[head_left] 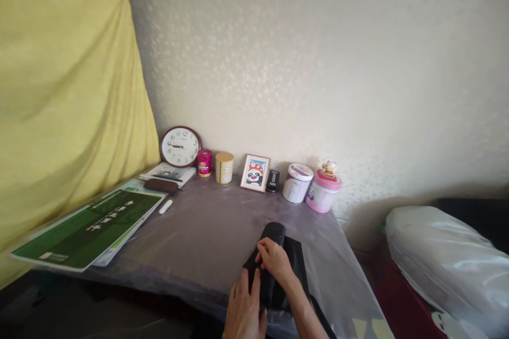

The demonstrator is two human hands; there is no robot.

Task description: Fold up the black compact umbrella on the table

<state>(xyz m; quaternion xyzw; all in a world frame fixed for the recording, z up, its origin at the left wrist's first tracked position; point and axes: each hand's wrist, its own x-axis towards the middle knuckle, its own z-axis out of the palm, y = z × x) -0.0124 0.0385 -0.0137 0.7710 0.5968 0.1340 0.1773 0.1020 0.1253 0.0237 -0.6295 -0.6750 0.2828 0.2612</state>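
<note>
A black roll (272, 234) of thin, plastic-looking sheet, like a roll of garbage bags, lies at the front right of the table, with a flat black layer (295, 254) to its right. My right hand (273, 257) rests over the roll, its fingers curled in a pinch on the black sheet. Just below and to the left, my left hand (244, 304) lies against the near part of the roll, fingers stretched out and slightly apart. The hands cover much of the roll's middle and near end.
Along the wall stand a clock (181, 146), a pink can (204, 163), a yellow-lidded can (224, 168), a panda picture frame (255, 172) and two tubs (297, 184). Green booklets (91, 228) lie left on the plastic-covered table (199, 238). A white plastic-covered bundle (449, 254) sits beyond the right edge.
</note>
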